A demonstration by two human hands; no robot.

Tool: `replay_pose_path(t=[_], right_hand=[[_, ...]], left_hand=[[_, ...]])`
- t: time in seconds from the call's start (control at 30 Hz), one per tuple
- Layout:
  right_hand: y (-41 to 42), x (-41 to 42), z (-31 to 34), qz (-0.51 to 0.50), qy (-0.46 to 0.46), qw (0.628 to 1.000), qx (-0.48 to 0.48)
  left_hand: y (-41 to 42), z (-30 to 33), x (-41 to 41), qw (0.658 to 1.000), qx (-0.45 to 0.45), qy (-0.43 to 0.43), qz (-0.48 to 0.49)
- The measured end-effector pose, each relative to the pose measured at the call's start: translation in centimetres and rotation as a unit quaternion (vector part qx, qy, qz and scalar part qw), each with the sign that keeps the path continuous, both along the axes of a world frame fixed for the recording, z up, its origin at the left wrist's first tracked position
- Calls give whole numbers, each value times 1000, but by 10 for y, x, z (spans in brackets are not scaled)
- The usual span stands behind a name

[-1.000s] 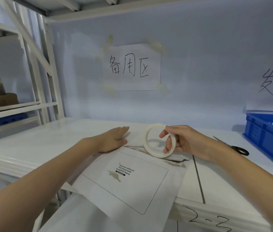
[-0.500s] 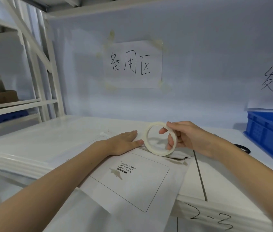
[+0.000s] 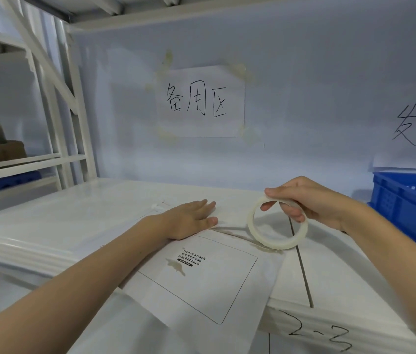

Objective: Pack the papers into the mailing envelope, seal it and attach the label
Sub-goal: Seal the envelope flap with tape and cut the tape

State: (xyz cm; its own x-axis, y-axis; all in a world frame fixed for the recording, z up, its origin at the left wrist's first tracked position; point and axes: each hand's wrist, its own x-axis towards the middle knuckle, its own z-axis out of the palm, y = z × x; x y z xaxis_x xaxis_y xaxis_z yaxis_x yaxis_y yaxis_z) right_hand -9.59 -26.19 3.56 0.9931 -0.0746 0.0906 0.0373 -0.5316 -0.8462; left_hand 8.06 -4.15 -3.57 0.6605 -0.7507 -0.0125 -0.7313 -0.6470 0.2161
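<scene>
Left hand (image 3: 189, 219) flat and open pins the envelope (image 3: 202, 274); right hand (image 3: 311, 203) grips the tape roll (image 3: 275, 242), which should run straight along the flap, kept taut.

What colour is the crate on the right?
Blue. The crate shows at the right edge of the head view.

Left hand (image 3: 189, 219) flat, right hand (image 3: 311, 203) pinching.
</scene>
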Motion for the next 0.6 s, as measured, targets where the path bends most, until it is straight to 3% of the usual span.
replay_pose_path(t=[0.07,0.3,0.6], right_hand=[[0,1,-3,-2,6,1000,26],[-2,3,-11,15,65,992,110],[-5,2,-6,27,77,990,116]], left_hand=[[-2,1,-1,999,-22,-7,-23],[-9,-2,-9,979,-150,140,-1],[-16,-3,-19,994,-70,79,-10]])
